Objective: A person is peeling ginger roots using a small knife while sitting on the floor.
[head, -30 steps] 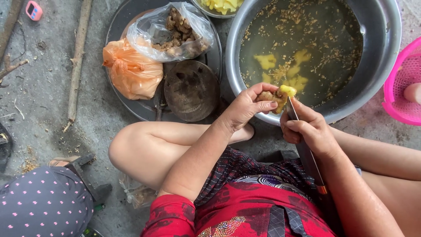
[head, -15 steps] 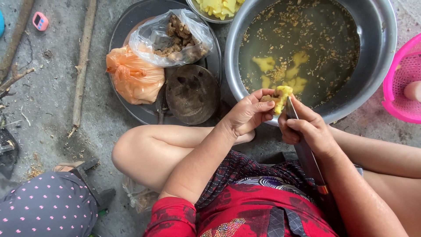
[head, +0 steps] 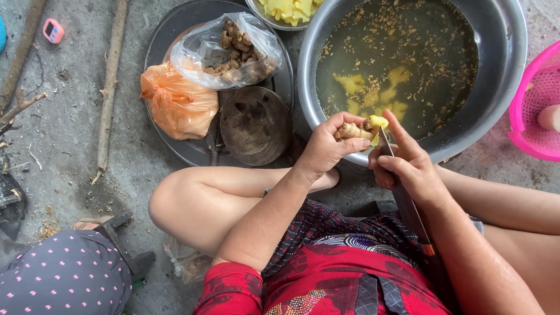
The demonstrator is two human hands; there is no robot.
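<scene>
My left hand (head: 325, 147) grips a knobby piece of ginger root (head: 357, 129), partly peeled to yellow at its right end. My right hand (head: 407, 167) holds a knife (head: 386, 144) whose blade rests against the ginger, thumb stretched up beside it; the wooden handle runs back under my wrist. Both hands hover over the near rim of a big metal basin (head: 501, 87) filled with murky water, floating peel scraps and several yellow peeled pieces (head: 373, 96).
A round dark tray (head: 175, 29) on the left bears a clear bag of unpeeled ginger (head: 233, 49), an orange bag (head: 178, 105) and a dark round lid-like object (head: 255, 125). A bowl of peeled pieces (head: 289, 10) sits at top. A pink basket (head: 539, 105) stands right. Sticks lie left.
The ginger has been turned in my left hand and the knife blade has slid along it. The view shifted slightly; both hands stay over the basin rim.
</scene>
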